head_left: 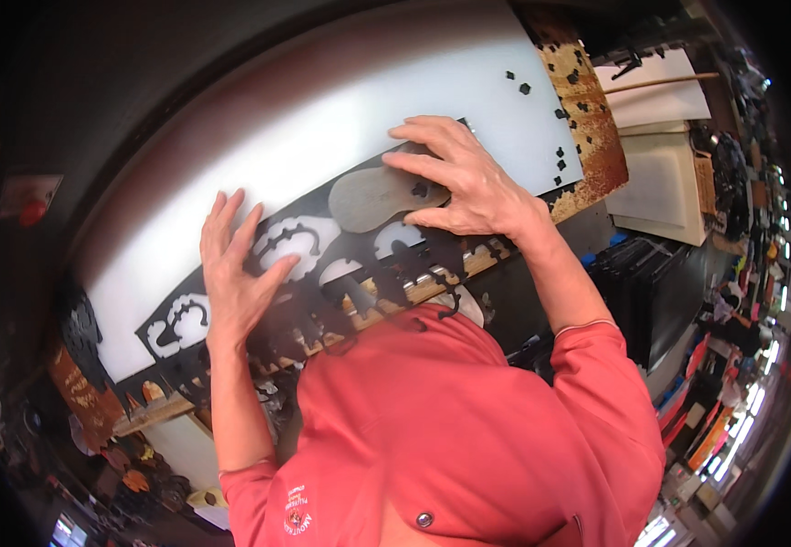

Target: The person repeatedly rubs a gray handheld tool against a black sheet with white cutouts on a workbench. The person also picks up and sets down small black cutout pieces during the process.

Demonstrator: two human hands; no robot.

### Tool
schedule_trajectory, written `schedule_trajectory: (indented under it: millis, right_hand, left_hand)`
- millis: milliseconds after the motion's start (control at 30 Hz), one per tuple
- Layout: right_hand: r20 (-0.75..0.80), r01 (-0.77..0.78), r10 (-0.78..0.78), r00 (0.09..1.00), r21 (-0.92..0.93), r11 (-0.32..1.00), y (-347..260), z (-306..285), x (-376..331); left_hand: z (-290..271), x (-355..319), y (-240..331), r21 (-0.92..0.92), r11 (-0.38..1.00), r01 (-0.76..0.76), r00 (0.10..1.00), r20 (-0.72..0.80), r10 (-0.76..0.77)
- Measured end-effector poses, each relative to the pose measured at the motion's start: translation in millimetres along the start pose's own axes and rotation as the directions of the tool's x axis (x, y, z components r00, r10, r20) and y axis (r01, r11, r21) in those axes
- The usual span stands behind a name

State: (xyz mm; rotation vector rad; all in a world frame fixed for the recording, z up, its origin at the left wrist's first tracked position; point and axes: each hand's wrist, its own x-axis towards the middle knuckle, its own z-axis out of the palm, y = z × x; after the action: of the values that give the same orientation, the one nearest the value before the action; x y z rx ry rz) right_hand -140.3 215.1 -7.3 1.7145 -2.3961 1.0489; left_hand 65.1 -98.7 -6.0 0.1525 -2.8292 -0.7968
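A long black sheet (309, 196) with several curved cutouts lies along the near side of a white board (295, 150). On the sheet rests a grey sole-shaped plate (363, 201). My right hand (473, 182) spans the plate's right end, thumb at its near edge and index finger at its far edge; the palm hides part of it. The other fingers of that hand reach over the sheet's far edge. Farther left, my left hand (231, 278) lies spread on the sheet, fingers stretched past its far edge and thumb pointing right, holding nothing.
Small black scraps (525, 88) dot the board's right end and the worn brown surface (596, 137) beside it. Black scraps (81, 319) pile at the left end. A wooden edge (154, 415) runs along the near side. Pale panels (660, 187) and dark stacked sheets (646, 283) stand at right.
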Motion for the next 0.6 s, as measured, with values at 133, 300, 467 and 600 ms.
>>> schedule_trajectory:
  millis: [133, 300, 467, 600]
  right_hand:
    - [-0.21, -0.177, 0.193, 0.959, 0.094, 0.98, 3, -5, -34]
    - [-0.289, -0.223, 0.262, 0.921, 0.161, 0.961, 9, 6, -54]
    - [-0.287, -0.224, 0.284, 0.915, 0.224, 0.949, 10, -1, -54]
    - [-0.24, -0.276, 0.378, 0.894, 0.369, 0.888, 10, -9, -54]
  left_hand:
    - [-15, 9, 19, -0.028, 0.998, 0.064, 0.998, 0.013, -0.064]
    - [15, 22, 54, -0.2, 0.978, -0.054, 0.987, 0.14, 0.083]
    - [46, 35, 51, -0.207, 0.96, -0.189, 0.981, 0.002, 0.193]
    - [46, 32, 45, -0.23, 0.956, -0.182, 0.983, -0.003, 0.186]
